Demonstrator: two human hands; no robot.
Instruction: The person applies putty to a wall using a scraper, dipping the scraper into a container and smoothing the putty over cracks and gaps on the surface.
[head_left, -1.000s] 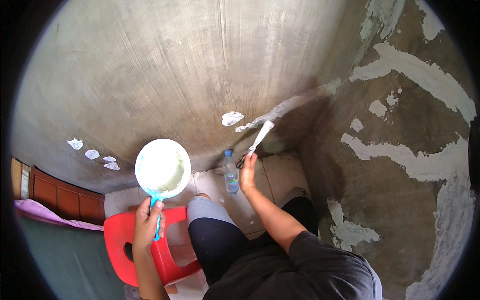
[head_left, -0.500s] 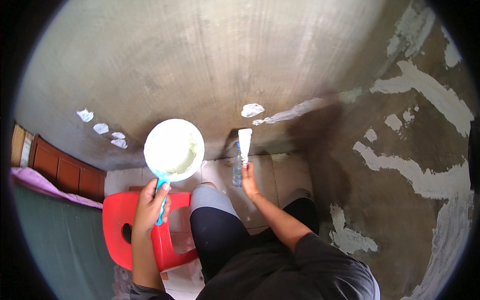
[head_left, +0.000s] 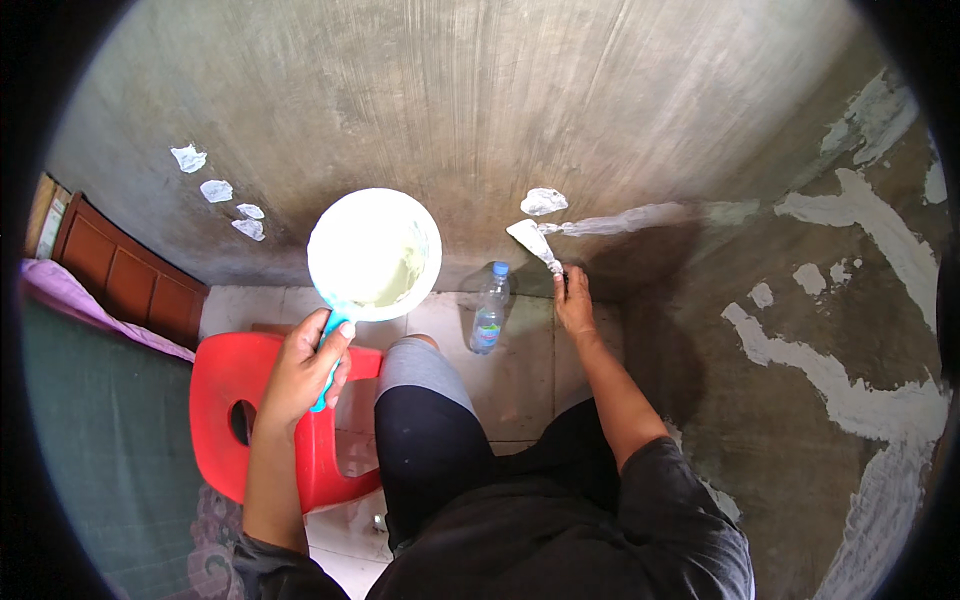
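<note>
My left hand (head_left: 312, 370) is wrapped round the turquoise handle of a round white dipper (head_left: 350, 250), which has pale filler paste inside. In my right hand (head_left: 574, 300) is a putty knife (head_left: 534, 244), its blade coated white and close to the wall. Whether the blade touches the wall I cannot tell. Just beyond the blade are a white filler patch (head_left: 544, 202) and a long white streak (head_left: 630, 219) that runs right toward the corner. A clear plastic bottle (head_left: 489, 312) with a blue cap stands on the floor, left of my right hand.
A red plastic chair (head_left: 225, 420) stands at my left, beside my leg. Behind it are a green cloth (head_left: 110, 470), a purple cloth (head_left: 100, 305) and a brown wooden panel (head_left: 125, 270). More white filler (head_left: 860, 400) streaks the right wall. Pale tiles (head_left: 440, 312) cover the floor.
My right hand has moved right and forward, away from the bottle, and the putty knife now tilts to the left near the wall streak. The dipper has shifted slightly right and forward.
</note>
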